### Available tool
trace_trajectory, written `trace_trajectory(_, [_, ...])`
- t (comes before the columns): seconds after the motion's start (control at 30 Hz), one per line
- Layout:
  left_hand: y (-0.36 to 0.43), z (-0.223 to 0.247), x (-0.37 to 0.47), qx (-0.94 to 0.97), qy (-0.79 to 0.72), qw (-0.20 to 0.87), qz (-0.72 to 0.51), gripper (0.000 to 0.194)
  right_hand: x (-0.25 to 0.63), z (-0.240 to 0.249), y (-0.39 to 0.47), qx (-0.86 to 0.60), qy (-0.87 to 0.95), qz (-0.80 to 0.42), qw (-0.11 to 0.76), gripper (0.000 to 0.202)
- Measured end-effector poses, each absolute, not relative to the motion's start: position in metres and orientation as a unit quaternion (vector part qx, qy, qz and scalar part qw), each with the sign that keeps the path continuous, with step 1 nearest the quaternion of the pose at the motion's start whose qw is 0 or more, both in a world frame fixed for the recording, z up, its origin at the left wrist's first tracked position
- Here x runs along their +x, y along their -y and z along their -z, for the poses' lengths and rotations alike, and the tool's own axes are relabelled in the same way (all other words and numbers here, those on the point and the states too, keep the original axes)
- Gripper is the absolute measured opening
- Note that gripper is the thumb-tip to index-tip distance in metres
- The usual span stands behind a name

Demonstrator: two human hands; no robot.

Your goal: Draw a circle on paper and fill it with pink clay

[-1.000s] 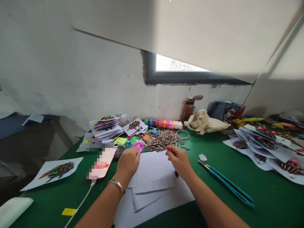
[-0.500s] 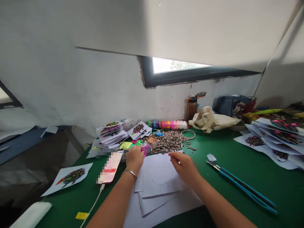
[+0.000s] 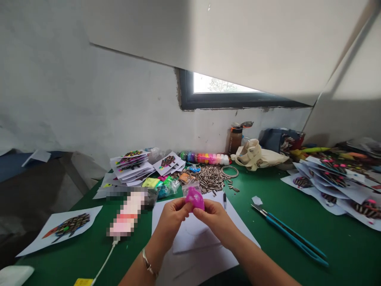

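Observation:
A small clear bag of bright purple clay [image 3: 194,200] is held up between both hands. My left hand [image 3: 175,214] pinches its left side, and my right hand [image 3: 212,213] grips the right side, thumbs close together in front. Below them white paper sheets [image 3: 193,238] lie stacked, the top one with a faint pencil outline partly hidden by the hands. A black pen [image 3: 224,200] rests on the paper just beyond my right hand. Behind the bag is a heap of striped sunflower seeds [image 3: 211,178].
Bagged green clay [image 3: 168,186], a phone [image 3: 128,214] with cable and stacked seed pictures [image 3: 133,169] are at left. Blue-handled tweezers [image 3: 293,234], a tape ring [image 3: 230,171], a cloth bag [image 3: 253,155] and more pictures [image 3: 330,180] are at right. A bottle [image 3: 235,140] stands behind.
The purple bag has been lifted from among the clay bags and brought over the paper. My right hand has closed on it too. The view has shifted slightly right.

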State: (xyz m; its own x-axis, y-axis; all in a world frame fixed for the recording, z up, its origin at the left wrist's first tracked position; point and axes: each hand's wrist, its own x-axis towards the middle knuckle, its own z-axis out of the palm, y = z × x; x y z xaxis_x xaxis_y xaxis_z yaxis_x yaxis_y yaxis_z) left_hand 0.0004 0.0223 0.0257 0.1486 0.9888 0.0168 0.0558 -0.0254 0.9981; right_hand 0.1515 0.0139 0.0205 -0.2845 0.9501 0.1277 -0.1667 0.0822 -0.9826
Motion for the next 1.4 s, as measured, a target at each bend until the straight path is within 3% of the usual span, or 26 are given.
trace_trajectory(0.47, [-0.021, -0.029, -0.001, 0.575, -0.453, 0.547, -0.406, 0.032, 0.175, -0.017, -0.015, -0.367, 0.562, -0.601, 0.434, 0.028])
trace_trajectory(0.77, [-0.02, -0.022, 0.001, 0.599, -0.458, 0.528, -0.392, 0.04, 0.172, -0.01, -0.015, -0.408, 0.592, -0.547, 0.429, 0.044])
trace_trajectory(1.07, [-0.02, -0.022, 0.006, 0.594, -0.452, 0.54, -0.39, 0.035, 0.186, -0.016, -0.015, -0.379, 0.59, -0.566, 0.433, 0.02])
trace_trajectory(1.4, [-0.015, -0.029, 0.009, 0.606, -0.425, 0.557, -0.377, 0.03, 0.183, -0.01, -0.016, -0.402, 0.551, -0.572, 0.456, 0.021])
